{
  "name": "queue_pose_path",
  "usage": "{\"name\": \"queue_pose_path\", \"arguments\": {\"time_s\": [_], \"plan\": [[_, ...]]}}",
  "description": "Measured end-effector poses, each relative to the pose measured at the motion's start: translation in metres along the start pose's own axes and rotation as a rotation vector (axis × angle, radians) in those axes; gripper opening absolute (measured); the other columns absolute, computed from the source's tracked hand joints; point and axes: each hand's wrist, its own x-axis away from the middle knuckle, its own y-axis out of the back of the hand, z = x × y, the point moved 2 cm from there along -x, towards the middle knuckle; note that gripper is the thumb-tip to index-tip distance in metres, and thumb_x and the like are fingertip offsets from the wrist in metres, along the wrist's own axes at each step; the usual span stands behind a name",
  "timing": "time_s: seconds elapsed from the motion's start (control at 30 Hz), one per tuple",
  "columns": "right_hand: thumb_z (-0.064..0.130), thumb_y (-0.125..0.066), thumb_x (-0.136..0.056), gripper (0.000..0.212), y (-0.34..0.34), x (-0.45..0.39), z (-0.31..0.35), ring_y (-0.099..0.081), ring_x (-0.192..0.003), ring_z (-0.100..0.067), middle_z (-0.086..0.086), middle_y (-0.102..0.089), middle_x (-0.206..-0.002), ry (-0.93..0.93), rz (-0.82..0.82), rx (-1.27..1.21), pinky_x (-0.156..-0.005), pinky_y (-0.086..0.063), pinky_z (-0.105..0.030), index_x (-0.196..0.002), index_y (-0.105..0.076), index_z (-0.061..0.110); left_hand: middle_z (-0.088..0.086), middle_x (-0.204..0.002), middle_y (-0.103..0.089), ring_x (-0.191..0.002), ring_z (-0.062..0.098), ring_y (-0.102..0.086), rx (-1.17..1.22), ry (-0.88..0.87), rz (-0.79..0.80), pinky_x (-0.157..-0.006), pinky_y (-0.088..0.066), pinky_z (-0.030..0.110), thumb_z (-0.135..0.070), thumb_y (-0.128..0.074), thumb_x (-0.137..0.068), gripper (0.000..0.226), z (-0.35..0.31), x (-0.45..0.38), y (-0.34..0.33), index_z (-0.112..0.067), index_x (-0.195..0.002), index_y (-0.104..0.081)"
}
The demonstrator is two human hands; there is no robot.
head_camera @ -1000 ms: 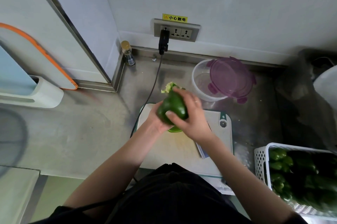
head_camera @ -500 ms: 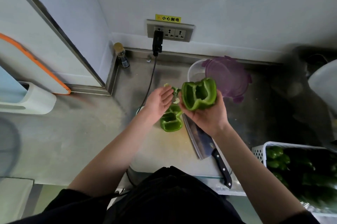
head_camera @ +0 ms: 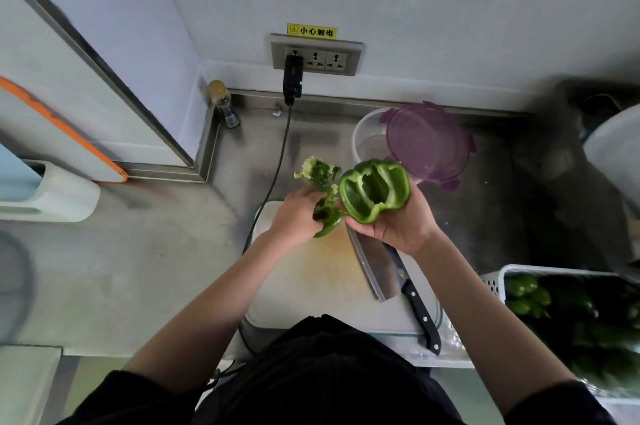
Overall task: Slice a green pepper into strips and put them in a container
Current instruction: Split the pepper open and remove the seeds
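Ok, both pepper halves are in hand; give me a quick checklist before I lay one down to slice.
1. Right hand holds the hollow pepper half: ok.
2. Left hand holds the other half: ok.
3. Seeds fully out of that half: cannot tell.
4. Cleaver off the cutting spot: not ok, it lies across the board.
5. Container open: ok, lid sits askew on its rim.
6. Seed core off the board: ok.

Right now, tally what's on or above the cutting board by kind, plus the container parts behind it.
Pepper halves: 2, one in the right hand, one in the left hand
Seed cores: 1
Knives: 1
Clear containers: 1
Purple lids: 1
Total: 6
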Motion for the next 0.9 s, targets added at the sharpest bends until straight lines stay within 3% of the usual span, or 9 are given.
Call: {"name": "queue_pose_path", "arguments": {"time_s": [0.1,0.17,0.3,0.4,0.53,0.63,0.7,0.8,0.9], "plan": [[0.051,-0.038,-0.092,0.053,0.005,-0.002,0.000,-0.061,-0.104,-0.035,-0.018,-0.060,-0.122,-0.006,-0.053,0.019,-0.073,-0.056,-0.043,-0.126,-0.052,0.013,0.007,-0.119,-0.058,-0.104,0.022,-0.058,0.317,0.164,-0.141,-0.087,-0.052,0.036,-0.008,-0.077,-0.069,0.058,0.007,0.003,0.007,-0.014,-0.122,-0.053],[0.050,-0.039,-0.092,0.051,0.008,-0.004,0.003,-0.061,-0.104,-0.034,-0.017,-0.062,-0.121,0.021,-0.108,0.017,-0.074,-0.056,-0.043,-0.123,-0.055,0.012,0.003,-0.116,-0.057,-0.097,0.021,-0.060,0.400,0.262,-0.107,-0.080,-0.051,0.031,-0.009,-0.081,-0.067,0.067,0.010,0.005,0.010,-0.011,-0.125,-0.048],[0.052,-0.042,-0.093,0.053,0.017,-0.009,0.010,-0.059,-0.112,-0.039,-0.018,-0.059,-0.127,0.078,-0.255,0.027,-0.081,-0.055,-0.051,-0.128,-0.054,0.014,0.008,-0.107,-0.064,-0.091,0.021,-0.063,0.320,0.309,0.105,-0.075,-0.054,0.030,-0.021,-0.071,-0.082,0.034,0.007,0.011,0.005,-0.008,-0.111,-0.057],[0.060,-0.037,-0.092,0.062,0.025,-0.010,0.010,-0.058,-0.113,-0.040,-0.019,-0.058,-0.128,0.080,-0.278,0.026,-0.088,-0.052,-0.053,-0.131,-0.051,0.015,0.013,-0.099,-0.064,-0.077,0.022,-0.068,0.478,0.364,0.088,-0.067,-0.059,0.032,-0.012,-0.064,-0.088,0.016,0.002,0.014,0.004,-0.007,-0.100,-0.055],[0.074,-0.041,-0.079,0.080,0.030,-0.003,0.007,-0.056,-0.117,-0.041,-0.020,-0.058,-0.128,0.068,-0.154,0.040,-0.092,-0.048,-0.055,-0.131,-0.051,0.014,0.009,-0.094,-0.061,-0.076,0.022,-0.067,0.548,0.407,0.032,-0.064,-0.060,0.034,-0.005,-0.067,-0.084,0.017,0.012,0.020,0.016,-0.009,-0.096,-0.055],[0.043,-0.067,-0.078,0.064,0.025,-0.007,0.002,-0.058,-0.114,-0.040,-0.020,-0.055,-0.131,0.115,-0.190,0.190,-0.086,-0.051,-0.056,-0.132,-0.046,0.017,0.011,-0.099,-0.060,-0.082,0.025,-0.065,0.604,0.443,0.006,-0.062,-0.059,0.033,-0.003,-0.071,-0.080,0.022,0.024,0.027,0.022,-0.009,-0.094,-0.055],[0.019,-0.072,-0.079,0.046,0.019,-0.014,-0.001,-0.059,-0.110,-0.038,-0.017,-0.057,-0.126,0.195,-0.329,0.320,-0.086,-0.052,-0.056,-0.121,-0.053,0.021,0.010,-0.099,-0.060,-0.081,0.025,-0.066,0.608,0.458,-0.008,-0.061,-0.059,0.032,-0.004,-0.072,-0.079,0.024,0.028,0.031,0.022,-0.009,-0.095,-0.054],[0.027,-0.066,-0.085,0.021,0.005,-0.026,0.004,-0.061,-0.106,-0.031,-0.008,-0.061,-0.112,0.307,-0.557,0.644,-0.086,-0.054,-0.051,-0.102,-0.053,0.030,0.010,-0.095,-0.061,-0.068,0.021,-0.066,0.561,0.448,-0.004,-0.059,-0.059,0.030,-0.006,-0.068,-0.083,0.026,0.028,0.033,0.022,-0.012,-0.101,-0.052],[0.030,-0.056,-0.088,0.020,-0.011,-0.031,0.014,-0.060,-0.096,-0.024,0.000,-0.058,-0.094,0.455,-0.630,0.939,-0.086,-0.051,-0.043,-0.103,-0.047,0.021,0.007,-0.084,-0.058,-0.063,0.019,-0.064,0.519,0.400,0.024,-0.064,-0.059,0.033,0.000,-0.064,-0.082,0.033,0.028,0.033,0.024,-0.013,-0.112,-0.054]]}}
